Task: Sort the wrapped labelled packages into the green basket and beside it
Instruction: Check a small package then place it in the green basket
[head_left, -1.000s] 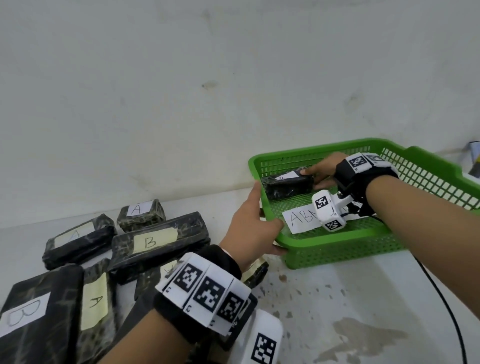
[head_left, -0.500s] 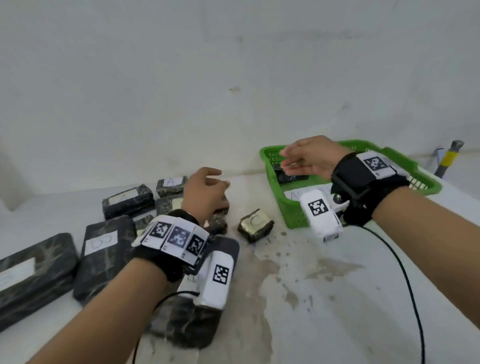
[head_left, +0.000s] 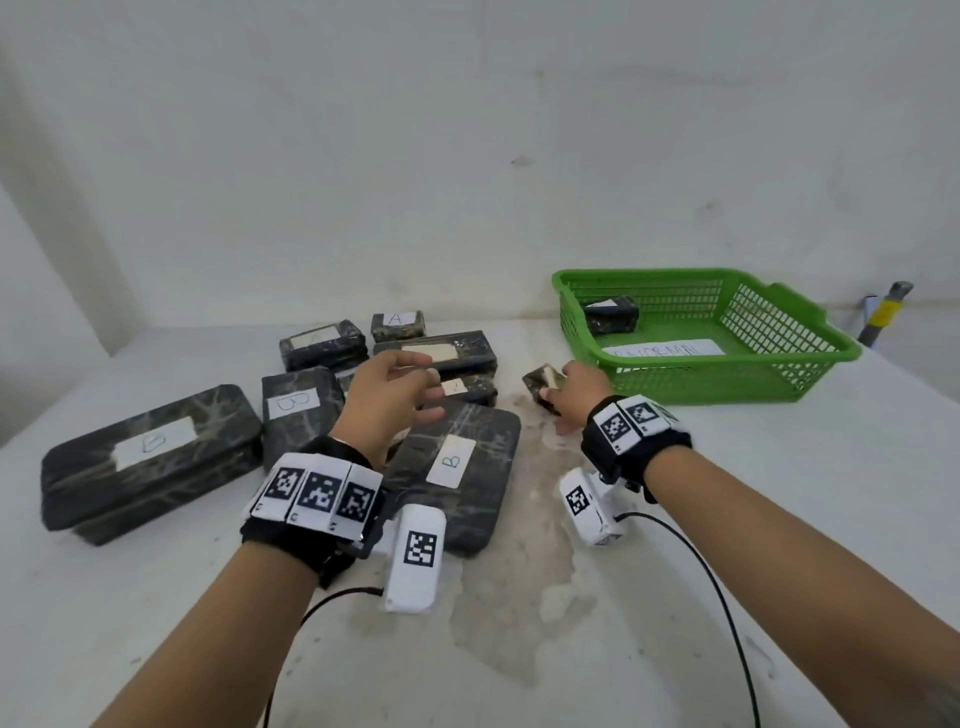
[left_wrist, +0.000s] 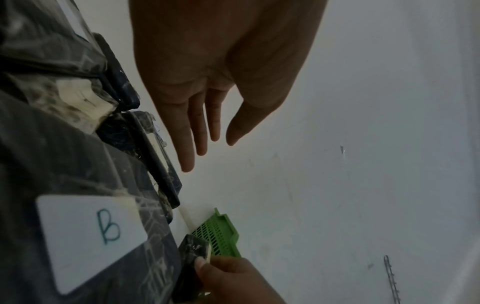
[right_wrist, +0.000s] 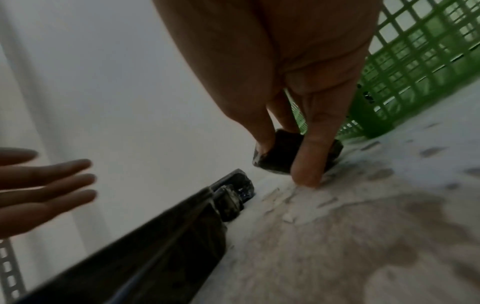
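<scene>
Fingers of the right hand (head_left: 574, 391) are pinched round a small dark wrapped package (head_left: 542, 382) that sits on the desk (head_left: 675, 519) just beside the near-left corner of the green basket (head_left: 717, 382); in the right wrist view the thumb (right_wrist: 262, 127) and a finger (right_wrist: 309, 164) close on either side of the small package (right_wrist: 283, 156), the fingertip touching the desk. That grip is closed on the package, which is tilted with its pale label partly hidden by the fingers.

Left hand (head_left: 387, 395) hovers above the pile at about 10 o'clock from the small package, its grip slack and holding nothing; the left wrist view shows the fingers (left_wrist: 192, 127) straight and close together, thumb apart.

One dark package (head_left: 610, 314) lies inside the basket at its far-left corner, and a white paper strip (head_left: 665, 349) with unreadable writing lies on the basket floor. Other wrapped packages crowd the desk at 9 o'clock from the basket: a flat one marked B (head_left: 457, 467) under the left wrist, a large one marked B (head_left: 150, 457) farther left, and a small one marked A (head_left: 397, 325) near the wall
</scene>
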